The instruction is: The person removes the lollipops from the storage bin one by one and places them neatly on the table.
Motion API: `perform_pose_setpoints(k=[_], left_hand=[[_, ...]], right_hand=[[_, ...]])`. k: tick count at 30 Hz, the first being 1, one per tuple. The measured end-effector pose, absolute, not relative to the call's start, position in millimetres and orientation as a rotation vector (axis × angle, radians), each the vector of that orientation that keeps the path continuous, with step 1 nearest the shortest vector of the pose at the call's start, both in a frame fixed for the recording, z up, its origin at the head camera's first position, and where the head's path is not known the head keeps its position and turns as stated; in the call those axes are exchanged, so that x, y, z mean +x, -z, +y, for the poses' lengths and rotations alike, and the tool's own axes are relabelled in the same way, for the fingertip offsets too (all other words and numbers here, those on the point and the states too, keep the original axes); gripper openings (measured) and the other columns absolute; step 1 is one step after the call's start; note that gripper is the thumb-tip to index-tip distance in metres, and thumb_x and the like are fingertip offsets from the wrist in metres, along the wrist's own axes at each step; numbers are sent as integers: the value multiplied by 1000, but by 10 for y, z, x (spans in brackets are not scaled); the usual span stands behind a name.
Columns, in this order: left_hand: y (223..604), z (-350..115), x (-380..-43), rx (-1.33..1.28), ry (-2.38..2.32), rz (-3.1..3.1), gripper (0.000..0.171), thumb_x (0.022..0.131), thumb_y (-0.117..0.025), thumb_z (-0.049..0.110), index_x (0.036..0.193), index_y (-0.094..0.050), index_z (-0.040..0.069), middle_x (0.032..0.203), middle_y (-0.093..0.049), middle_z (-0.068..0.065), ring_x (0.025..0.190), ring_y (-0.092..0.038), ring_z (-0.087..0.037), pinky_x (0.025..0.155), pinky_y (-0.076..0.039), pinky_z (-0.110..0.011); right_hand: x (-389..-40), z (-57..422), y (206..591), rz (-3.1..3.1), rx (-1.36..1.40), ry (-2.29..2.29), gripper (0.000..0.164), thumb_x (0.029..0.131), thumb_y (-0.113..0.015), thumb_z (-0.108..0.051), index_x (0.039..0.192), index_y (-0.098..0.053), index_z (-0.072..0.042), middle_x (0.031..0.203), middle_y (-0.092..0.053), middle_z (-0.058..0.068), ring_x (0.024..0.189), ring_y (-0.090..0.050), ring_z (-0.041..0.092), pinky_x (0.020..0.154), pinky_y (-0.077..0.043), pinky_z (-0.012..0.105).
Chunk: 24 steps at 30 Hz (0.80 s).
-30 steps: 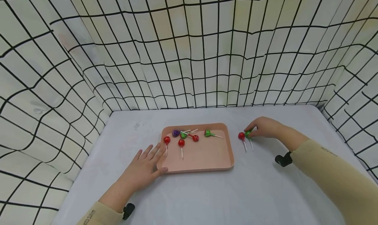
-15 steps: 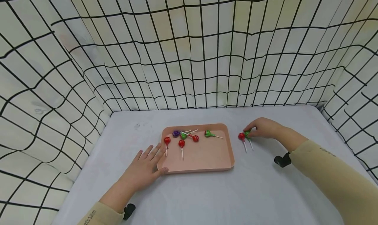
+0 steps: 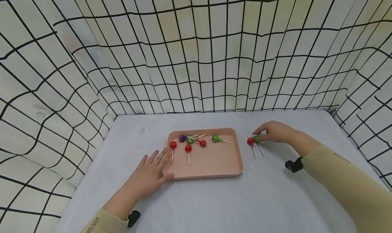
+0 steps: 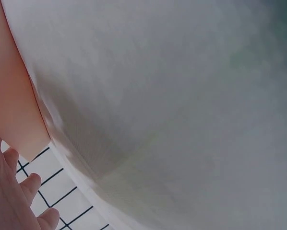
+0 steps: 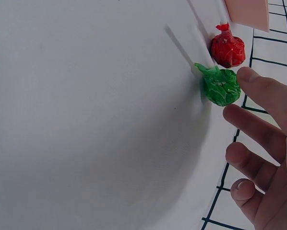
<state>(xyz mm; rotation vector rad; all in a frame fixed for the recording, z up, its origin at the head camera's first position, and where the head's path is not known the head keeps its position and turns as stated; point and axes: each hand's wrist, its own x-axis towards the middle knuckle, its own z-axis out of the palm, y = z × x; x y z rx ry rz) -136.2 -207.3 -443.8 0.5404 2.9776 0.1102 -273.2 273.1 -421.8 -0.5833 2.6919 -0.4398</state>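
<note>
In the head view my left hand (image 3: pixel 150 173) lies with fingers spread at the left rim of the pink tray (image 3: pixel 211 165), thumb at its near left corner. My right hand (image 3: pixel 273 132) is over the table right of the tray, fingers loosely bent and parted. Just by its fingertips lies a green-wrapped lollipop (image 5: pixel 222 87); the right wrist view shows the fingers beside its head, not wrapped round it. Against it on the left lies a red lollipop (image 5: pixel 228 50), its stick roughly parallel. The left wrist view shows mostly table, with part of the left hand (image 4: pixel 11 191).
Inside the tray lie a purple lollipop (image 3: pixel 182 138), several red ones, including one red lollipop (image 3: pixel 188 148) near the middle, and green ones, such as the green lollipop (image 3: pixel 216 138) at right. White cloth with a black grid (image 3: pixel 211 56) walls the table (image 3: pixel 214 205) behind and at both sides.
The fingers of my right hand have parted from the green lollipop's head, which shows more fully now. My left hand, the tray and its lollipops stay put.
</note>
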Motion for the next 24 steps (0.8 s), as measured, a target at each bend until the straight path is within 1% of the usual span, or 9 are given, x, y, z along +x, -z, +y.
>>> perform_pose_setpoints(k=[6,11,16,24], left_hand=[[4433,-2074,-1358,550,-102,2979,84,93,-48,67,160,-22,23,165,-20,-3,149,-19,-36,117,-14,-63],[4437,-2080,-1358,558,-99,2980,83,94,-49,66,160,-22,23,165,-20,-3,149,-19,-36,117,-14,-63],[4434,-2082,-1355,567,-93,2983,83,94,-47,67,160,-22,23,165,-19,-3,149,-18,-36,117,-14,-63],[4423,-2070,-1354,552,-105,2977,83,94,-50,65,159,-23,22,165,-20,-3,149,-18,-37,117,-13,-63]], right_hand=[[-2728,2710,4132,2686,-574,448,29,91,-73,-25,120,-74,-20,121,-68,9,99,-60,24,83,-55,41],[-2731,2690,4093,2681,-581,464,30,91,-73,-26,121,-74,-19,121,-68,7,97,-58,24,78,-54,36],[-2734,2645,4055,2676,-593,482,31,91,-74,-27,121,-73,-19,119,-69,4,95,-57,23,75,-53,34],[-2794,2476,4010,2655,-619,526,33,92,-72,-30,124,-72,-21,120,-68,3,97,-58,23,79,-53,37]])
